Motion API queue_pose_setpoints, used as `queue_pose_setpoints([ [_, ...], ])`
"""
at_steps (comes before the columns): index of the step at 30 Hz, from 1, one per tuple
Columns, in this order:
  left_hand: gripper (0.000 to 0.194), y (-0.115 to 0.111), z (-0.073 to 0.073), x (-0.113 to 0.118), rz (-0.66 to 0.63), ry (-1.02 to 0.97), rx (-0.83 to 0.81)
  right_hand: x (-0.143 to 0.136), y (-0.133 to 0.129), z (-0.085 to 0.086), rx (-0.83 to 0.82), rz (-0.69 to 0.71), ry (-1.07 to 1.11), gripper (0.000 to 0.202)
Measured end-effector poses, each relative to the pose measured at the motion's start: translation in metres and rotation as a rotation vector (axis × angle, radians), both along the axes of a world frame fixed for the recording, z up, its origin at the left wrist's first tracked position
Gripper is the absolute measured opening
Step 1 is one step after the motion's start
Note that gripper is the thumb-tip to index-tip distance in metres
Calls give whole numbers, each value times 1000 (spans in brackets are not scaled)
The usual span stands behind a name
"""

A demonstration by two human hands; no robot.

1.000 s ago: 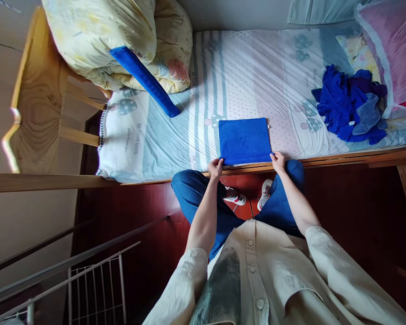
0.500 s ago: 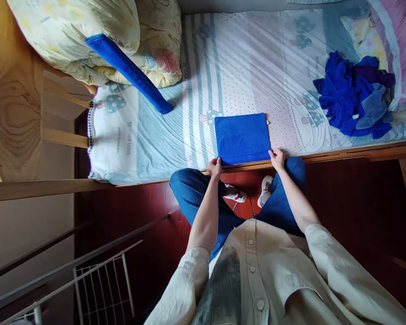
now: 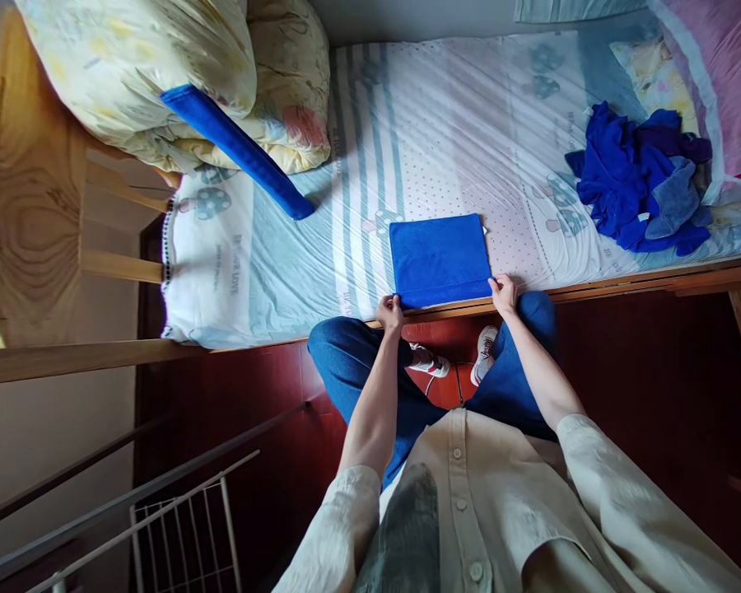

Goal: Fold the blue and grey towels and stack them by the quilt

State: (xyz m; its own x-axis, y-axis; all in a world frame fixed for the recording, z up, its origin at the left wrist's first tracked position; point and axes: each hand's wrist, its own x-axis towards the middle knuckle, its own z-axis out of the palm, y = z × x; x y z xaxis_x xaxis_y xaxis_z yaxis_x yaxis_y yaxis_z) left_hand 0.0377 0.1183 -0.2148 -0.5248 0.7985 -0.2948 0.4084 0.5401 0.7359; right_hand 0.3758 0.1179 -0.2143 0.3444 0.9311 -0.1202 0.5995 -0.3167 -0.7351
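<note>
A flat blue towel (image 3: pixel 440 257), squared into a rectangle, lies on the near edge of the bed. My left hand (image 3: pixel 389 313) pinches its near left corner. The near right corner is between the fingers of my right hand (image 3: pixel 503 294). A small white tag shows at the towel's right side. To the left, a long narrow folded blue cloth (image 3: pixel 238 152) rests partly on a yellow quilt. A crumpled heap of blue cloths (image 3: pixel 623 181), with a purple and a greyish-blue piece among them, sits at the right.
The bed sheet (image 3: pixel 457 132) is patterned and wrinkled. A bunched yellow quilt (image 3: pixel 142 58) is piled at the left by the wooden bed frame (image 3: pixel 37 198). A pink bundle (image 3: pixel 732 91) stands at the far right. A white wire rack (image 3: pixel 185 535) is at the lower left.
The view has tilted slightly, so the bed sits a little lower in the picture. Both hands keep hold of the towel's near corners, and the towel looks almost the same.
</note>
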Motion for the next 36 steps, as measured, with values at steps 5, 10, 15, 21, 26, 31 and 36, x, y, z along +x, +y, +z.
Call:
queue_pose_setpoints([
  [5,16,2,4,3,-7,40,2,1,6,-2,-13,-7,-2,23],
  [10,10,-2,11,1,-96,66,36,8,9,4,-1,-2,-26,23],
  [15,14,-4,22,-5,-248,156,244,17,3,22,174,-47,-12,31],
  [21,28,-7,19,0,-687,158,323,4,-15,37,255,403,-143,36],
  [26,61,-13,10,0,-770,177,163,-2,-19,33,96,543,-232,50],
  [31,77,-12,12,-3,-791,206,96,1,-15,30,56,490,-233,53],
  [36,68,-2,18,-2,-766,190,104,4,-13,30,68,435,-180,48],
])
